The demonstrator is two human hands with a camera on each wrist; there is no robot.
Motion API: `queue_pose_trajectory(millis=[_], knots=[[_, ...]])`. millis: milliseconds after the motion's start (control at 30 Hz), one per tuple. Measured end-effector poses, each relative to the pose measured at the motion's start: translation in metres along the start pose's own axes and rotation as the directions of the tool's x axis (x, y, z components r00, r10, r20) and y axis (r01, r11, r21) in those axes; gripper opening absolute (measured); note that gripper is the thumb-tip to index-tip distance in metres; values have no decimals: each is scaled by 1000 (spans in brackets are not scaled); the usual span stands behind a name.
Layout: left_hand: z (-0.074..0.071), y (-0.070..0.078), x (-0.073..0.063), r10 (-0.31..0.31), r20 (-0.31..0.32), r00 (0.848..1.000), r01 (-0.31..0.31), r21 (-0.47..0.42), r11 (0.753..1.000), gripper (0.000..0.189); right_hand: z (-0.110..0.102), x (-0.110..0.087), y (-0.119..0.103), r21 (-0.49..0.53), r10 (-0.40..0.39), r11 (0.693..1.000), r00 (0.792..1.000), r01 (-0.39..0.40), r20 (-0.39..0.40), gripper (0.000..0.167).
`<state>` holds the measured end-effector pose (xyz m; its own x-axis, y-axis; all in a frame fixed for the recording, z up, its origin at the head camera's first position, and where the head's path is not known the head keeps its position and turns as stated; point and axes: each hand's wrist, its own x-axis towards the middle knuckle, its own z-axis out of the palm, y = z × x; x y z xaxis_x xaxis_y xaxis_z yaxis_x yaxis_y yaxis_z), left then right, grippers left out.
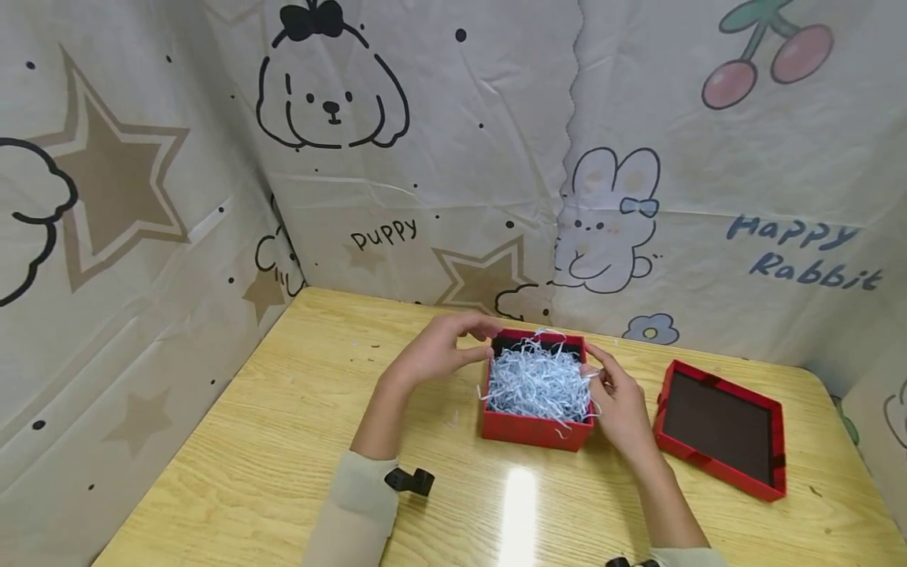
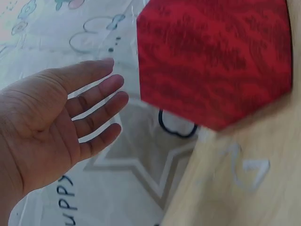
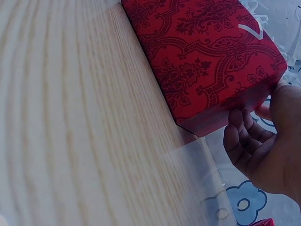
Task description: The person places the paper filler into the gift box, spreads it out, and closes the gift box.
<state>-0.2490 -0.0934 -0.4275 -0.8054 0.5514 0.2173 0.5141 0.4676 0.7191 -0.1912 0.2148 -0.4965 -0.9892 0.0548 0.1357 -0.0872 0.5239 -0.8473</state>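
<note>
Head view: red box (image 1: pixel 534 435) sits open-topped on the worktop (image 1: pixel 298 441) b/w my two hands, heaped w/ shredded paper (image 1: pixel 538 386). L hand (image 1: pixel 438 348) is just left of the box, by its back corner, fingers apart w/ nothing in them; L wrist view shows a gap to the box. R hand (image 1: pixel 620 402) is at the box's right side, fingers curled on the outer wall, thumb apparently over the rim, so likely pinching that wall.

Handling, my guess: box prob. light, stiff card, not v. slippery, could dent if squeezed hard. Best hold = opp. side walls, clear of the shreds. Paper's prob. springy, near weightless, snags easily.

Materials: box is squarish, crisp-edged, red w/ darker scrolly floral print, black inside. Shreds are thin, kinked, pale blue-white; loose strands (image 1: pixel 455 420) lie left of box. Lid (image 1: pixel 719 425) is right of box, hollow side up, shallow, dark-lined. Creased printed sheet (image 1: pixel 460 173) hangs behind box.
</note>
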Motion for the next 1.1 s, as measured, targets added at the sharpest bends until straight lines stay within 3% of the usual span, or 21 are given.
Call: queue_pose_trajectory(millis=[367,667,867,1000,1100], knots=[[1,-41,-22,-125,43,991,126,-38,991,38,1,-3,3,14,10,1000,1000,-10,19,51],[9,-59,-41,-184,213,959,192,-17,981,66,-2,-1,1,-6,-19,1000,1000,19,-1,50],[13,-66,-49,-187,270,945,160,120,980,75,-2,0,-1,-5,-20,1000,1000,20,1,49],[15,-68,-49,-156,257,954,109,189,976,62,-1,-1,-2,-9,-24,1000,1000,24,-4,47],[16,-69,-48,-127,220,967,88,178,980,43,-1,-1,-2,-16,-32,999,999,32,-11,47]])
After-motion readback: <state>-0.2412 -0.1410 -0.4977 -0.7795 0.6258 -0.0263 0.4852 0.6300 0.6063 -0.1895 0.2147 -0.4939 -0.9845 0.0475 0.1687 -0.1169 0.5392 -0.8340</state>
